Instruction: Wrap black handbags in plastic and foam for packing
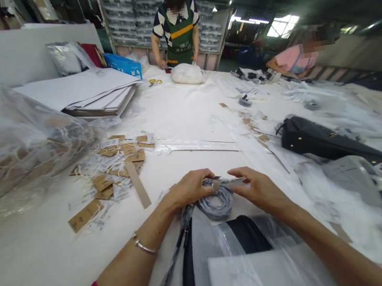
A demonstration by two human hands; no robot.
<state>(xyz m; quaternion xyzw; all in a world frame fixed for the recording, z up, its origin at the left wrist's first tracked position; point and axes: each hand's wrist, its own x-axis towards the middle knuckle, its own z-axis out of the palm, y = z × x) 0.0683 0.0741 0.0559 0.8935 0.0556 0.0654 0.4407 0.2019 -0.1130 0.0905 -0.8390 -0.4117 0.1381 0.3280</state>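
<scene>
A grey wrapped strap coiled into a ring [219,206] lies at the top end of a dark bag [250,232] under clear plastic and white sheeting. My left hand [192,187] is closed on the coil's upper left edge, beside a small brownish piece. To the right of the coil, my right hand [260,190] has its thumb and forefinger apart. A pale strip shows between them; I cannot tell whether it is gripped. Along the bag's left side runs a dark strap in plastic [168,274]. A white sheet [234,281] covers part of the bag.
Brown hang tags [105,181] lie scattered on the left, before a large clear plastic bag [13,142]. Stacked white sheets [84,89] and yellow scissors [155,81] are farther back. On the right lies a black bag [324,139]. Two people work across the table.
</scene>
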